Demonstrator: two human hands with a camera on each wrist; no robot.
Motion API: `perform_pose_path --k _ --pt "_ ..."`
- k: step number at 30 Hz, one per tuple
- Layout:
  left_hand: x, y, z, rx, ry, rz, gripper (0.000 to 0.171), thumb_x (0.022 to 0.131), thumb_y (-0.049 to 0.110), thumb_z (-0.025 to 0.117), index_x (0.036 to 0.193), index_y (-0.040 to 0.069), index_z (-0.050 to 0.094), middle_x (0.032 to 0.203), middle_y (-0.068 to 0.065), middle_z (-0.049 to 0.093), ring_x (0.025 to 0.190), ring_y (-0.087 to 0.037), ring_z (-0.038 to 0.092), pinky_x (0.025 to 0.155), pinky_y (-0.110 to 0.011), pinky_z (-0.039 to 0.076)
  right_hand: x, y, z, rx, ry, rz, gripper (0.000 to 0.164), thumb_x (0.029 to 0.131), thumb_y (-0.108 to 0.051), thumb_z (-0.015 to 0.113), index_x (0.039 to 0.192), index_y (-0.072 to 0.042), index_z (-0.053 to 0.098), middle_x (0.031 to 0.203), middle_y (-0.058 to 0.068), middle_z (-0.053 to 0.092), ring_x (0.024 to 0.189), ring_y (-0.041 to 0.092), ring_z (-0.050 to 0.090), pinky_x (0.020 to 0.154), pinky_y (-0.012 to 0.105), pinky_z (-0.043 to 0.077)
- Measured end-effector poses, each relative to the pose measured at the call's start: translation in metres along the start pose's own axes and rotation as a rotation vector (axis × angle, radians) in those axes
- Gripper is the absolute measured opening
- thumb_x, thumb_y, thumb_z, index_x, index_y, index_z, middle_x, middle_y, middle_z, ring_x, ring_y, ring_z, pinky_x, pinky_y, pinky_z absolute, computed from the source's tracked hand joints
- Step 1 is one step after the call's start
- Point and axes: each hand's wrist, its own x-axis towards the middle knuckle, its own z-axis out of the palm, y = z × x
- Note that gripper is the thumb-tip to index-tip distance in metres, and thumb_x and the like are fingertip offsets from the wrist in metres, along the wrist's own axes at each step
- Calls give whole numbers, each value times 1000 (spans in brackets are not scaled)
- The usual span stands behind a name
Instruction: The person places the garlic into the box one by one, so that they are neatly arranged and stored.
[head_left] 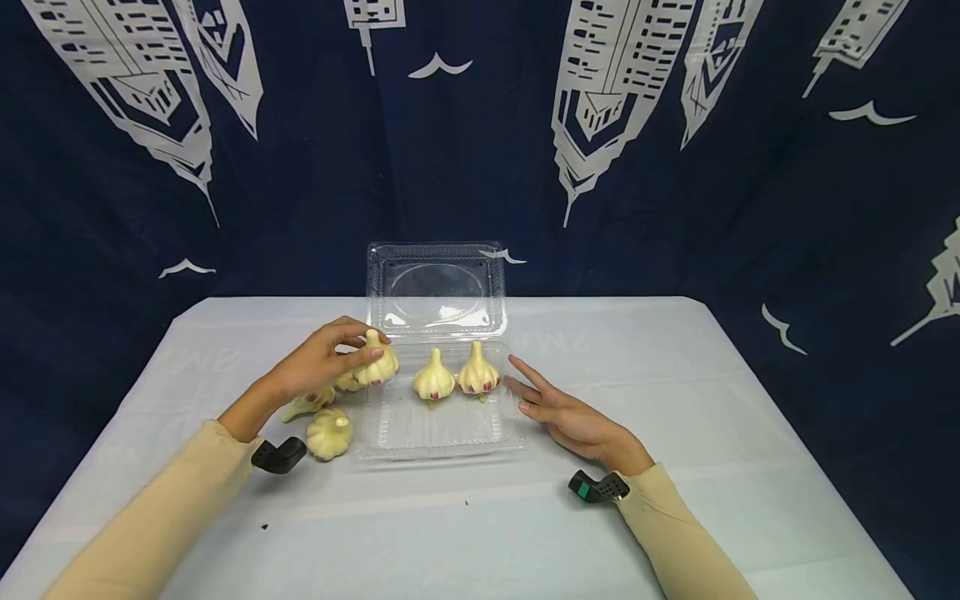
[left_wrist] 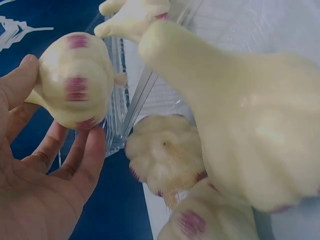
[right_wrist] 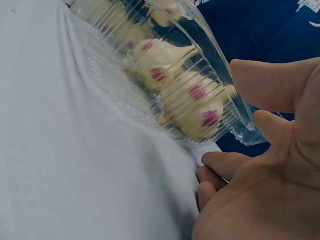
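Observation:
My left hand (head_left: 330, 360) grips a garlic bulb (head_left: 377, 360) by its upper part, over the left edge of the clear plastic container (head_left: 442, 429). In the left wrist view, thumb and fingers close around that bulb (left_wrist: 75, 82), whose pink patches show. Two garlic bulbs, a middle one (head_left: 433, 377) and a right one (head_left: 478, 371), stand upright side by side in the container's far half. Beside the container's right wall is my right hand (head_left: 573, 421), fingers spread and holding nothing. The right wrist view shows its fingertips close to the ribbed wall (right_wrist: 200, 100).
Several more garlic bulbs lie on the table left of the container, the nearest bulb (head_left: 329, 433) by its front left corner. The container's hinged lid (head_left: 437, 292) stands raised at the back. A dark blue patterned cloth (head_left: 465, 167) hangs behind the white table (head_left: 712, 500).

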Motion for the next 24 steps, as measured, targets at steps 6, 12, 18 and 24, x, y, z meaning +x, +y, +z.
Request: perform_pose_path --k 6,12,18,24 --pt "6 2 8 22 22 49 26 102 24 60 121 7 67 127 -15 56 118 -39 60 93 -47 54 0 0 0 0 -9 -2 74 107 -16 47 160 -41 2 169 7 2 153 26 -18 119 62 -14" --pt "12 4 15 65 70 107 14 98 17 66 107 7 68 118 -15 64 108 -32 64 91 -46 55 0 1 -1 -6 -9 -8 74 107 -17 48 159 -45 4 169 7 3 154 26 -17 119 62 -13" --pt "13 1 21 104 95 144 17 97 11 67 109 2 71 109 -13 66 100 -29 65 87 -43 56 0 2 -1 -1 -8 -5 72 107 -14 45 158 -47 6 169 7 2 153 26 -17 118 63 -14" --pt "17 0 26 158 119 160 18 94 4 67 112 0 70 113 -17 68 98 -31 67 84 -44 56 0 1 -2 -4 -10 -1 72 108 -12 42 158 -48 5 169 7 2 153 26 -17 118 63 -14"
